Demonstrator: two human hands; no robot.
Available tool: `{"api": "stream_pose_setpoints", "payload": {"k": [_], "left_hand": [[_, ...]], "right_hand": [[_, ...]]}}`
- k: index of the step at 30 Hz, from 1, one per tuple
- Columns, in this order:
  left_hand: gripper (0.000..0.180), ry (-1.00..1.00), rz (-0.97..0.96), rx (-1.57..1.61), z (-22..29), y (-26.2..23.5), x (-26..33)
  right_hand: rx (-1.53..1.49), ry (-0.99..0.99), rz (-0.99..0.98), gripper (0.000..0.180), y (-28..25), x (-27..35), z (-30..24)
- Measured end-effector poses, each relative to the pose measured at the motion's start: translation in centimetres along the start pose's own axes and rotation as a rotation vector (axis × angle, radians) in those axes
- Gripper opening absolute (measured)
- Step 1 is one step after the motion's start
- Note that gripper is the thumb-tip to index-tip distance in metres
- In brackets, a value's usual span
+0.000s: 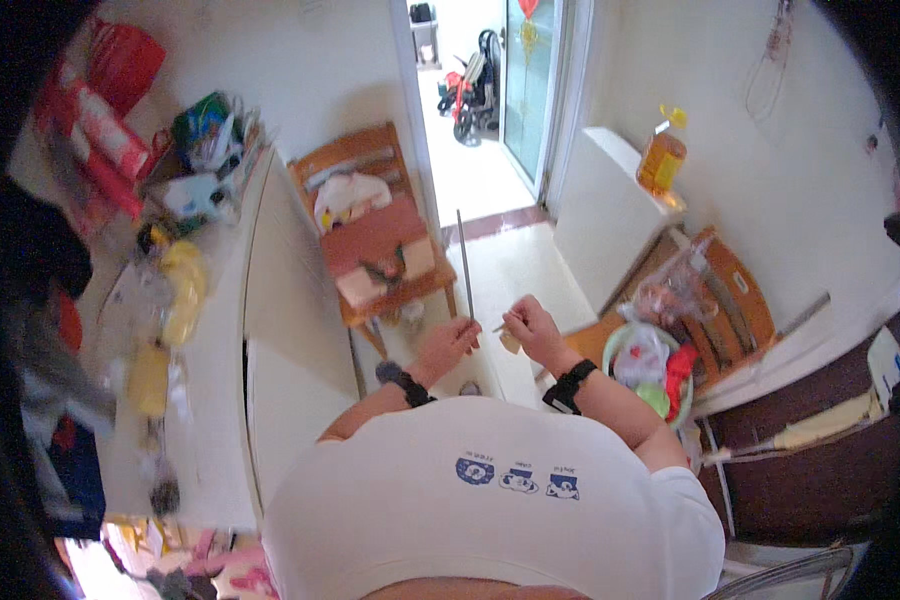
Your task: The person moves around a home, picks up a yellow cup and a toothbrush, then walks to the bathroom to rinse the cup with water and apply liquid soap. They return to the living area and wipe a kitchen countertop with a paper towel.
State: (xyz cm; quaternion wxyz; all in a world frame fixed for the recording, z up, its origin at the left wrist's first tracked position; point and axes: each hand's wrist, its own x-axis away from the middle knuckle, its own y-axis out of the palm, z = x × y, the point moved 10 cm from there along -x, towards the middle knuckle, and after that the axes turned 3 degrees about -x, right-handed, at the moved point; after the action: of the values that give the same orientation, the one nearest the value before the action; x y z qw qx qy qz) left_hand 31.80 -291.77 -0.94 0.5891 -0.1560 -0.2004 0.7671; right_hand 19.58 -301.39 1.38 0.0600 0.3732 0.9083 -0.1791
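Note:
My left hand [450, 347] is closed round the lower end of a long thin grey rod [463, 255], which points away from me toward the doorway. Close by on the right, my right hand [536, 330] is curled, its fingers pinching a small tan piece [511, 341] that is too blurred to name. A narrow gap separates the two hands, both held in front of my white shirt [420, 500]. Each wrist wears a dark band.
A wooden chair [410, 300] with a brown box stands ahead left. On the left, a white counter [220, 400] carries bananas [182, 290] and bags. To the right are another wooden chair [740, 290], a filled basin [618, 345] and an oil bottle [662, 160] on a white cabinet [600, 210].

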Motion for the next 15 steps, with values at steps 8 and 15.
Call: {"api": "stream_pose_setpoints", "payload": {"k": [8,15], "left_hand": [[0.03,0.21,-0.107,0.336,3.3,-1.7,-20.9],[0.027,0.175,-0.067,0.346,1.5,-4.2,-35.1]], "right_hand": [[-0.202,0.056,0.004,0.022,-5.0,-19.6,3.7],[-0.102,0.118,-0.092,0.05,-7.4,-32.2,10.8]]}}
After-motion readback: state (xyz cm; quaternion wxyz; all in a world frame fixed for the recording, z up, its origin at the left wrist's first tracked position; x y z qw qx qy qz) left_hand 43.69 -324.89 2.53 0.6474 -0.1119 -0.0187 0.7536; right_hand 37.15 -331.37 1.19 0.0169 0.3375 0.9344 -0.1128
